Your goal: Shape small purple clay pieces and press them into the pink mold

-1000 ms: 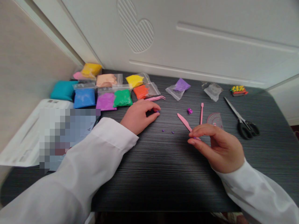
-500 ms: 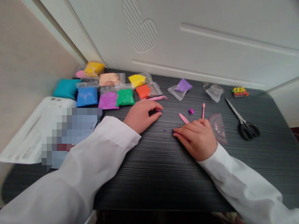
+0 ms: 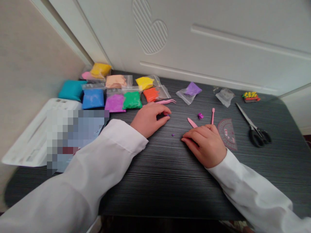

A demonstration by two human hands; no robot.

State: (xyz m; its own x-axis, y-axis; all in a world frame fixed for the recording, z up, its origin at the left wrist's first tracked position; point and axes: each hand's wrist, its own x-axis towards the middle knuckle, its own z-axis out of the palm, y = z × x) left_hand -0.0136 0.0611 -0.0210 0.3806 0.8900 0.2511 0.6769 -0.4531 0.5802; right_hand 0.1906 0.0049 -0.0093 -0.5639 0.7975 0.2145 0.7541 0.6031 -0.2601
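Observation:
My left hand [image 3: 151,119] rests on the dark table, with thumb and forefinger closed around a small bit of purple clay [image 3: 167,115]. Only a little of that bit shows between the fingertips. My right hand [image 3: 206,144] lies on the table to the right, fingertips pressed together; whatever they hold is hidden. Between the hands sits a tiny purple crumb of clay [image 3: 173,135]. Behind my right hand are a pink modelling knife [image 3: 192,122], partly covered by the hand, a small purple clay shape [image 3: 200,116] and a thin pink tool [image 3: 213,116].
Bags of coloured clay [image 3: 132,99] line the back left. A purple clay bag [image 3: 193,89], a clear bag [image 3: 225,97] and a yellow-orange piece [image 3: 251,96] sit farther right. A protractor [image 3: 228,137] and scissors [image 3: 255,131] lie right; a white tray [image 3: 31,139] stands left.
The view has shifted slightly. The dark purple speck seen at my right fingertips no longer shows. Both hands stay in nearly the same places on the table.

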